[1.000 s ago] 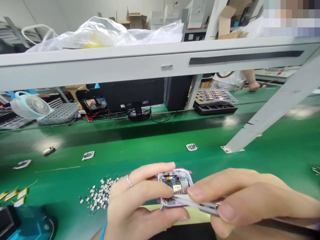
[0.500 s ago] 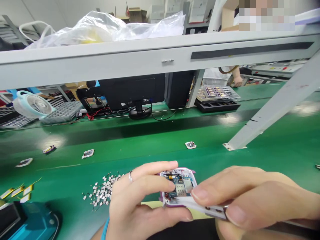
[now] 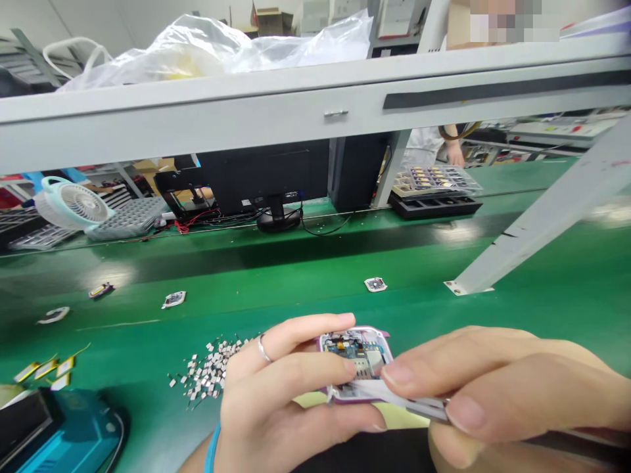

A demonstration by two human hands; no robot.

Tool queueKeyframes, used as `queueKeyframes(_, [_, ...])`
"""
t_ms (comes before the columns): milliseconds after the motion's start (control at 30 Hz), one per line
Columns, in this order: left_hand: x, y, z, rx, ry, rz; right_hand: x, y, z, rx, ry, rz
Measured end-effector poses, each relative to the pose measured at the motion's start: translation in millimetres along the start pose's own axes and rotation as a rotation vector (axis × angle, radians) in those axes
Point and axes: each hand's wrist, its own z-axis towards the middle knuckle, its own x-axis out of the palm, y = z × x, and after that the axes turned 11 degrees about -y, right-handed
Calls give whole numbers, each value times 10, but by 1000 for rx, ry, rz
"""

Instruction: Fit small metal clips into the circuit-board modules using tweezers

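Observation:
A small device housing (image 3: pixel 375 340) with a white rim, purple edge and exposed circuit board is held by my left hand (image 3: pixel 286 387), fingers on top and thumb along the lower edge. My right hand (image 3: pixel 503 394) pinches metal tweezers (image 3: pixel 419 406) between thumb and index finger. The tweezers' tips lie over the lower part of the board, near my left fingertips; whether they grip anything is too small to tell. Behind my left hand is a pile of small white and silver parts (image 3: pixel 210 371) with short leads.
Open housings (image 3: pixel 375 284) lie spread over the green bench (image 3: pixel 276 276). Yellow-edged batteries (image 3: pixel 44 369) and a teal machine (image 3: pixel 73 427) are at the left. A slanted white post (image 3: pixel 537 223) stands right. Farther back are a monitor (image 3: pixel 271 177), a fan (image 3: pixel 79 203), stacked trays (image 3: pixel 436 187) and a person's hand (image 3: pixel 454 154).
The view has shifted slightly. The tweezers are turned a little in my right hand, with their tips still over the board. The other person's hand at the back has moved slightly left.

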Motion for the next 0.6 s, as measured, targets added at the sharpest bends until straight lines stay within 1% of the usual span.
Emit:
queueKeyframes(100, [10,-4,7,3,-9,15,52,77,-10,45,-68,-49])
queueKeyframes(200, [14,-11,12,5,-11,28,75,109,-40,56,-97,-11])
queueKeyframes(300, [10,-17,14,4,-14,19,45,62,-74,33,-77,37])
queueKeyframes(367, [5,-21,16,-2,-13,14,12,10,-93,12,-50,28])
queueKeyframes(500, [-3,-27,23,-8,-8,28,-33,-81,-118,57,10,-65])
queueKeyframes(600, [-6,-24,26,-5,-16,21,-56,-132,-123,80,29,-73])
